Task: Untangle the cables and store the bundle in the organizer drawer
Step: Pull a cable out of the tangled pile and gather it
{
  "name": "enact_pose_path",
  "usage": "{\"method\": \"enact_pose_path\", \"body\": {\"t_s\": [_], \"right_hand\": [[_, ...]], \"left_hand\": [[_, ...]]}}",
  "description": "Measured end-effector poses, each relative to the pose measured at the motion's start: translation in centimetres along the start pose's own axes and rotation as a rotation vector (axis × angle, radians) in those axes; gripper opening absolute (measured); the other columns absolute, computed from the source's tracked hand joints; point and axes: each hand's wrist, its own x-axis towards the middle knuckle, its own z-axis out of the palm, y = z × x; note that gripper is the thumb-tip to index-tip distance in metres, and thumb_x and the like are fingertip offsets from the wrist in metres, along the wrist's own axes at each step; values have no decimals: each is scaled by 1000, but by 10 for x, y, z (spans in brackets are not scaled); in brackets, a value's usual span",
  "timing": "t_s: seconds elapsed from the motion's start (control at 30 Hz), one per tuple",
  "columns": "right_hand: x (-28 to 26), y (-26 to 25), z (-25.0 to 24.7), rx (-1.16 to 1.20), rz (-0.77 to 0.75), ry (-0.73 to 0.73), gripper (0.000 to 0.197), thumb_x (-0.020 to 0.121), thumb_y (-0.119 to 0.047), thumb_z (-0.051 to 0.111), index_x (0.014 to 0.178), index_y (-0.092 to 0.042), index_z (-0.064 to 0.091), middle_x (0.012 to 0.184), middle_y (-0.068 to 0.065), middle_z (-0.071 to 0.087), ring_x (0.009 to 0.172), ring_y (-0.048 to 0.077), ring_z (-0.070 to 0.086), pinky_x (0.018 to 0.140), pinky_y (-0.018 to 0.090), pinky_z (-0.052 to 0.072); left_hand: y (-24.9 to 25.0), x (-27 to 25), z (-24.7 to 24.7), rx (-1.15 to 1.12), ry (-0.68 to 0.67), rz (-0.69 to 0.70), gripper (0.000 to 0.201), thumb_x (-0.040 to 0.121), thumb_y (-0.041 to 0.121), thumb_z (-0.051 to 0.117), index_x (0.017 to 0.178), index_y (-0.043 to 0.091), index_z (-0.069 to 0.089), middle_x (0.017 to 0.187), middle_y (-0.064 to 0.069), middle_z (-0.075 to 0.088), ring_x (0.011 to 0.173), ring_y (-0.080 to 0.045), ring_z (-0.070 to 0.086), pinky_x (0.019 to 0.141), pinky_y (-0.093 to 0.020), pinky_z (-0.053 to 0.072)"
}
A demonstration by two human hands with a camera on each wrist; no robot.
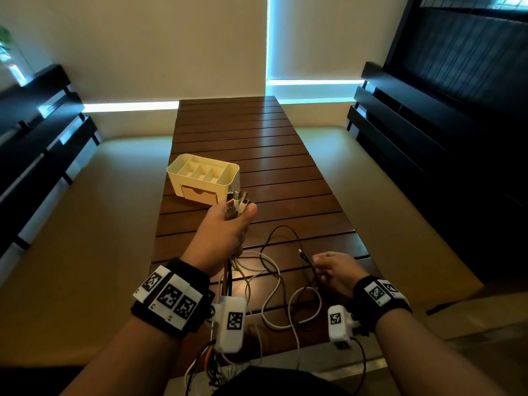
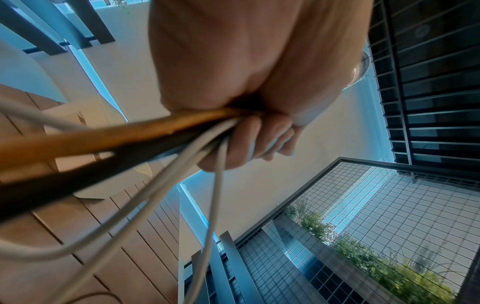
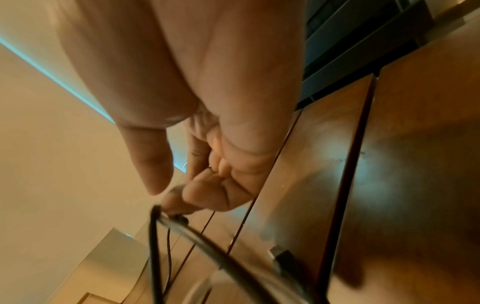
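The left hand (image 1: 225,230) is gripping the bunched white, black and orange cables (image 1: 274,284), connector ends jutting above its fingers; the right hand (image 1: 338,271) is pinching one thin black cable (image 1: 310,265) at its fingertips.

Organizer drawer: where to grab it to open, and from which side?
Take the drawer by the notch at the top centre of its front panel, coming from the near side, since the front faces the person. The notch looks like the only finger hold. Both hands are busy: left hand grips cable ends, right hand holds a black cable.
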Motion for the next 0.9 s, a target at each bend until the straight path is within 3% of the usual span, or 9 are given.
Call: {"method": "enact_pose_path", "body": {"t_s": [0.13,0.27,0.4,0.53,0.63,0.77,0.9], "right_hand": [[5,0,0,45,43,-36,15,92,-2,61,107,-1,61,90,13,66,73,19,60,56,26,48],[6,-2,3,17,60,-72,22,92,0,60,114,-1,59,100,18,67,58,10,58,51,22,44],[8,-7,7,-25,42,-96,22,91,1,62,113,-4,58,94,15,69,49,7,55,51,23,42],[13,-8,10,-92,14,-37,32,85,8,64,115,-2,58,92,14,66,70,18,59,60,28,45],[20,-8,10,-161,-13,39,35,81,13,63,113,0,55,86,16,62,64,21,54,55,31,43],[25,-8,7,-311,-50,98,22,81,-3,74,94,-9,57,82,9,61,67,21,55,54,31,40],[22,-11,8,-275,-65,127,22,88,-27,73,94,-11,58,78,5,59,66,21,56,54,33,43]], "left_hand": [[0,1,-2,6,10,-1,21,101,30,55,98,11,49,55,2,34,46,-13,27,43,-24,26],[0,2,-4,4,27,-20,22,100,30,55,94,11,48,55,4,36,47,-12,28,44,-25,26],[1,2,-5,-4,39,-25,22,101,29,55,92,11,46,56,2,35,47,-13,28,45,-26,25],[0,3,-6,-15,51,-27,20,101,29,56,91,13,47,58,1,35,47,-12,28,43,-24,27],[-1,5,-8,-20,49,-30,22,100,30,56,87,15,47,57,2,35,48,-12,28,43,-23,27],[-2,7,-10,-12,48,-32,23,100,31,57,89,14,46,57,3,36,48,-12,28,43,-24,27],[-3,9,-12,-15,43,-32,24,99,32,57,86,15,46,56,3,36,48,-12,28,44,-25,26]]}}
